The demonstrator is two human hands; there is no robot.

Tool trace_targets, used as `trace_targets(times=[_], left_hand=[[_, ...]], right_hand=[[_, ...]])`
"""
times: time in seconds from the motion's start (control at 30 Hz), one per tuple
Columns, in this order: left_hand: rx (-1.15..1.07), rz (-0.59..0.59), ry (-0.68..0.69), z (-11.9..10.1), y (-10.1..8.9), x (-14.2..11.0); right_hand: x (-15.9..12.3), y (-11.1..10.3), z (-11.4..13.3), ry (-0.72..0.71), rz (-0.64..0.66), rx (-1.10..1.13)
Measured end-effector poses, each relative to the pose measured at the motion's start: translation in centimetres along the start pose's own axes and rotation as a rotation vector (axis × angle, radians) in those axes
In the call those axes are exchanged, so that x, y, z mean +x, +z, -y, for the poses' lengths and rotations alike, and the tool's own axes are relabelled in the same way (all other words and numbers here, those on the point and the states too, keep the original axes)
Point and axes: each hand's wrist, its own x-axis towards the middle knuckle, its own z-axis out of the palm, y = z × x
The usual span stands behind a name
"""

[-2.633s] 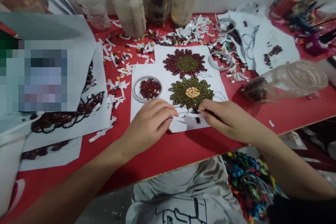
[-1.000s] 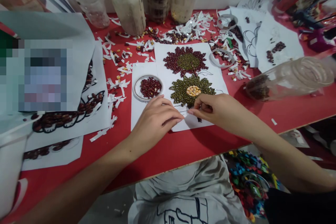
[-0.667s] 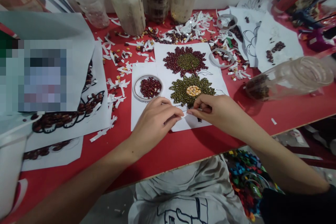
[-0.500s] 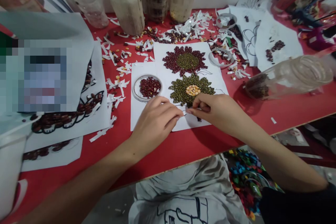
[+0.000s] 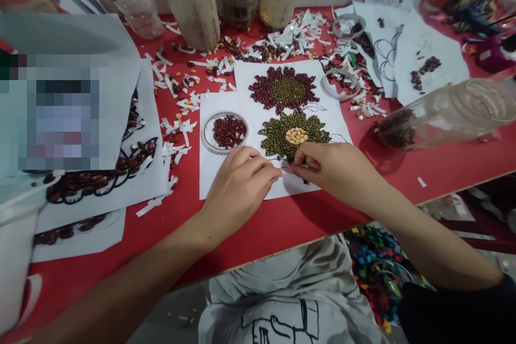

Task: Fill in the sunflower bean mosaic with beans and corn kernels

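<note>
Close fingertip work is in hand over the lower part of a white paper sheet with two seed-covered flowers (image 5: 243, 78), which lies near the front edge of the red table (image 5: 250, 236). The left hand (image 5: 242, 185) and right hand (image 5: 334, 169) are almost together at their fingertips, just below the green-seeded flower (image 5: 274, 134). The right thumb and forefinger come together in a pinch, but I cannot tell whether either hand is closed on anything. Any move here seems to call for a light touch and a steady sheet, with the seeds so close.

A round, shallow dish of dark red beans (image 5: 229, 131) sits just beyond the left hand, left of the flowers.

The right hand hides part of the dark stem (image 5: 306, 180); the tall glass jars (image 5: 193, 11) at the table's back edge are cut off at their tops.
</note>
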Motion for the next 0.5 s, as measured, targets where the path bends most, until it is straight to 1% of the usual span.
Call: trace_targets(times=[0.17,0.4,0.5], left_hand=[[0.098,-0.02,0.06,-0.09,0.02,0.05],[0.143,-0.005,0.064,-0.17,0.19,0.03],[0.146,-0.008,0.073,-0.1,0.27,0.0]], right_hand=[[0.05,0.0,-0.04,-0.014,-0.01,-0.029],[0.12,-0.2,0.2,0.003,0.021,-0.071],[0.12,-0.17,0.18,-0.004,0.014,-0.086]])
